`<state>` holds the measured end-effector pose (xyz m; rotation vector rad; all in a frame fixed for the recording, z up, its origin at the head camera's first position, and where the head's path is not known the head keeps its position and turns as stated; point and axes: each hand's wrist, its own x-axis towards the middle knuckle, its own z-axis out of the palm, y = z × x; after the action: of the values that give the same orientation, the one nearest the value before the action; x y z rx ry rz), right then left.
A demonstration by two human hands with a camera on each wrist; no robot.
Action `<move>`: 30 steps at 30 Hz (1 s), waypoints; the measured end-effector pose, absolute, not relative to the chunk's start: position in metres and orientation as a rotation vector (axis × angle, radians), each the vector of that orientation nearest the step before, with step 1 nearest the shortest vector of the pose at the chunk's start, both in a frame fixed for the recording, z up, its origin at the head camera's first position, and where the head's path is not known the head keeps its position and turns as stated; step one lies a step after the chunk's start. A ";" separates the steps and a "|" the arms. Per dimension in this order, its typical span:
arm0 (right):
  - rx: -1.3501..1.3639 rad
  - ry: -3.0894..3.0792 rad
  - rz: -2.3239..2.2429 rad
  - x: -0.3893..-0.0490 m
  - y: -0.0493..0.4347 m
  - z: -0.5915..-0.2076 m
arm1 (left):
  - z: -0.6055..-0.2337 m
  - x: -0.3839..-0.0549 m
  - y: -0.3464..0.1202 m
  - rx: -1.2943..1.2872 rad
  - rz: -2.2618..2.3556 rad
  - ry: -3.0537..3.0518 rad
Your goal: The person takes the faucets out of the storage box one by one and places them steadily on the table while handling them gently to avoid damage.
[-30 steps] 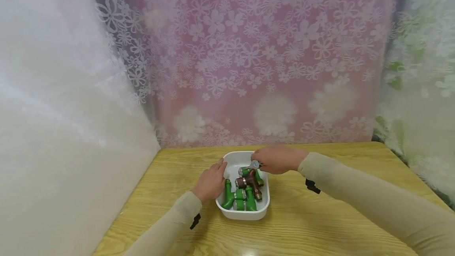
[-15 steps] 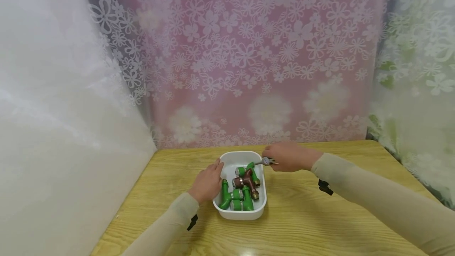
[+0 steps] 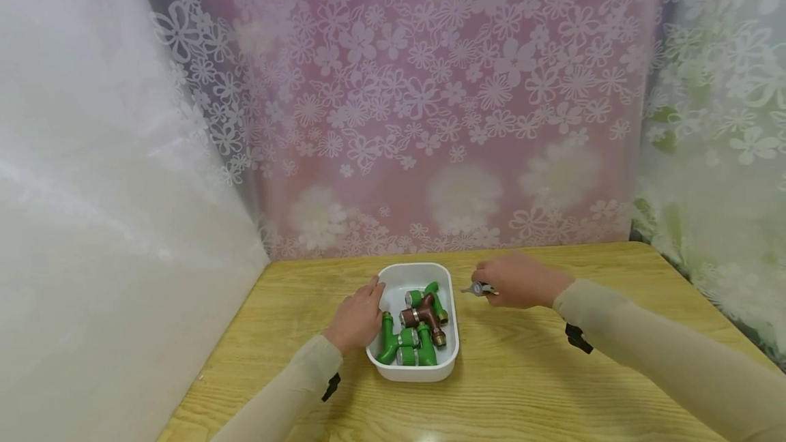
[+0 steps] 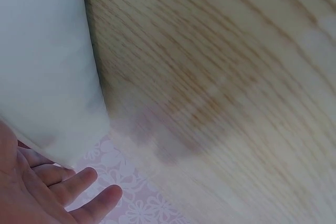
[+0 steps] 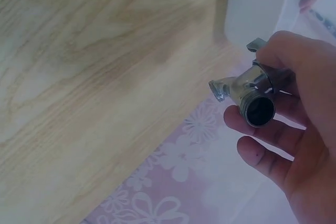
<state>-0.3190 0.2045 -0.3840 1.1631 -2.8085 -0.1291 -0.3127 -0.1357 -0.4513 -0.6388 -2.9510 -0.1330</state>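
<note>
My right hand (image 3: 520,281) holds a small chrome tap (image 5: 250,85) just right of the white tub (image 3: 416,374). In the right wrist view the tap's threaded round opening faces the camera, and my thumb and fingers pinch its body. My left hand (image 3: 357,316) rests along the tub's left rim with its fingers extended. Inside the tub lie several green plastic taps (image 3: 389,341) and a brown tap (image 3: 424,314) with brass threaded ends. The left wrist view has my fingers (image 4: 79,184) loosely spread beside the tub's outer wall (image 4: 42,56).
The tub stands on a wood-grain table (image 3: 528,374) near its back edge. A pink flowered curtain (image 3: 393,121) hangs behind it. White sheeting (image 3: 110,189) closes off the left side, and a green-and-white curtain (image 3: 724,155) the right.
My right hand has carried the chrome tap from over the tub's back right corner out past its right side and a little lower. The left hand stays at the rim.
</note>
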 end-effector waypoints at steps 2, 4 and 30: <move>1.157 -2.815 -0.128 -0.320 0.206 -0.389 | -0.452 -0.313 -0.136 -0.636 -0.129 -2.947; 1.155 -2.817 -0.123 -0.322 0.207 -0.394 | -0.454 -0.314 -0.137 -0.634 -0.134 -2.938; 1.139 -2.654 -0.226 -0.328 0.205 -0.452 | -0.456 -0.316 -0.134 -0.625 -0.127 -2.933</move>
<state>-0.3281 0.2052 -0.4515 1.1388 -2.6543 -0.2256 -0.3157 -0.1343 -0.4558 -0.6245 -2.9326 -0.1273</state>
